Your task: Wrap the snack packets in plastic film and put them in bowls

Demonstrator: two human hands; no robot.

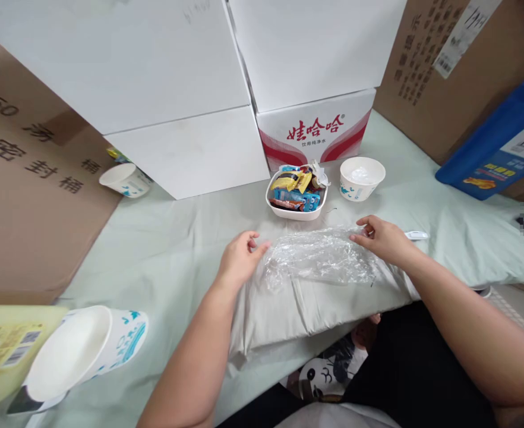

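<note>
As crumpled clear film [322, 258] lies loose, the left hand [240, 257] and right hand [381, 239] flank it half-curled, perhaps steadying it, grip unclear; a snack bowl [298, 214] sits beyond it.

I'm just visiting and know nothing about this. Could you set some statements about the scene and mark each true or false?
1. Clear plastic lies between the left hand and right hand. True.
2. A paper cup stands right of the white bowl. True.
3. The white bowl is empty. False: it holds colourful packets.
4. The white box behind the bowl bears red lettering. True.
5. Both hands wear gloves. False: they are bare.
</note>
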